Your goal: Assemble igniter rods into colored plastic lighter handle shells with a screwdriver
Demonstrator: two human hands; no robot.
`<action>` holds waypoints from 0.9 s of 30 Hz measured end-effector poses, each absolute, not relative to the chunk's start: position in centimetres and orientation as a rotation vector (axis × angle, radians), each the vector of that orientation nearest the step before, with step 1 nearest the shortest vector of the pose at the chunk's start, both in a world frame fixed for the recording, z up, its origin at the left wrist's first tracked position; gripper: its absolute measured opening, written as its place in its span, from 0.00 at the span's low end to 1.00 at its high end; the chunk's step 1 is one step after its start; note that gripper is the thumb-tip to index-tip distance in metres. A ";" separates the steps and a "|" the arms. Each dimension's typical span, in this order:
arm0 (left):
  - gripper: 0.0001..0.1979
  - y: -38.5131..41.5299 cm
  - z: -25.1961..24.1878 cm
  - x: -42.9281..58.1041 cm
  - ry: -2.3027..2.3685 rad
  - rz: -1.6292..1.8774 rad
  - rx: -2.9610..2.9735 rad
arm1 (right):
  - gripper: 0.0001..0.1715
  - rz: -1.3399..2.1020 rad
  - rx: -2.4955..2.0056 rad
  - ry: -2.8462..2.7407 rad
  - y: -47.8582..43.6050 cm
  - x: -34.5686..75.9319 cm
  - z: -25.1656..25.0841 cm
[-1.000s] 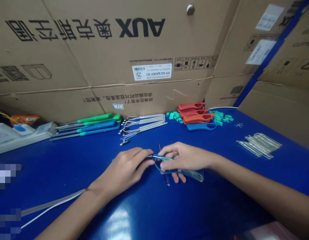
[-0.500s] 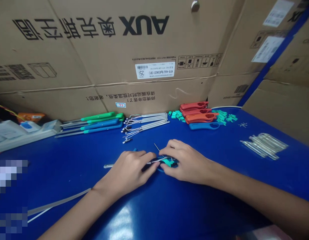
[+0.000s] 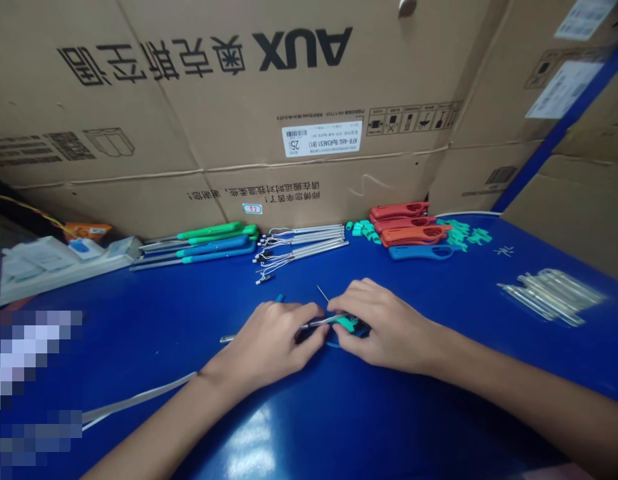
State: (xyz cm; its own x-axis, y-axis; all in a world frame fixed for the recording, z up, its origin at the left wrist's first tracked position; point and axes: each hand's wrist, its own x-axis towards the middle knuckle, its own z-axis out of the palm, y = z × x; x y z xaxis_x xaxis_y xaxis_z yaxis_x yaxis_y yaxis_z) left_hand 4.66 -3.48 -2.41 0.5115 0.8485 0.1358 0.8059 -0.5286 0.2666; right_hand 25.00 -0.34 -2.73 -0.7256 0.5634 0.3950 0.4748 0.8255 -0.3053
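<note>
My left hand (image 3: 273,337) is closed around a slim metal lighter tube (image 3: 227,339), whose silver end sticks out on the left. White and dark wires (image 3: 316,323) run from between its thumb and index finger toward the right hand. My right hand (image 3: 383,327) pinches a blue lighter handle shell (image 3: 335,345) with a teal trigger (image 3: 346,324) on it; the palm and fingers hide most of the shell. A thin metal pin (image 3: 323,293) points up and left by the right index finger. Both hands meet just above the blue table.
Green and blue assembled lighters (image 3: 213,241) lie at the back left beside a white power strip (image 3: 53,260). Wired metal tubes (image 3: 309,240), teal pieces (image 3: 363,231), red and blue handle shells (image 3: 411,233) and clear tubes (image 3: 553,293) lie further right. A cardboard wall (image 3: 213,147) stands behind.
The camera view has shifted, so everything sits a little further right. Both hands keep nearly the same grip, with only slight finger movement around the wires and teal trigger.
</note>
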 end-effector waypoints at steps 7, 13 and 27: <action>0.17 -3.4 -2.6 4.2 1.359 0.393 2.682 | 0.19 0.355 -0.749 -2.580 0.0 25.8 -2.0; 0.16 -3.2 -2.8 4.0 1.390 0.427 2.597 | 0.01 0.277 -0.608 -2.505 0.5 26.1 -2.2; 0.09 -3.0 -2.7 4.2 1.383 0.570 2.621 | 0.20 0.111 -0.478 -2.354 0.2 25.7 -2.8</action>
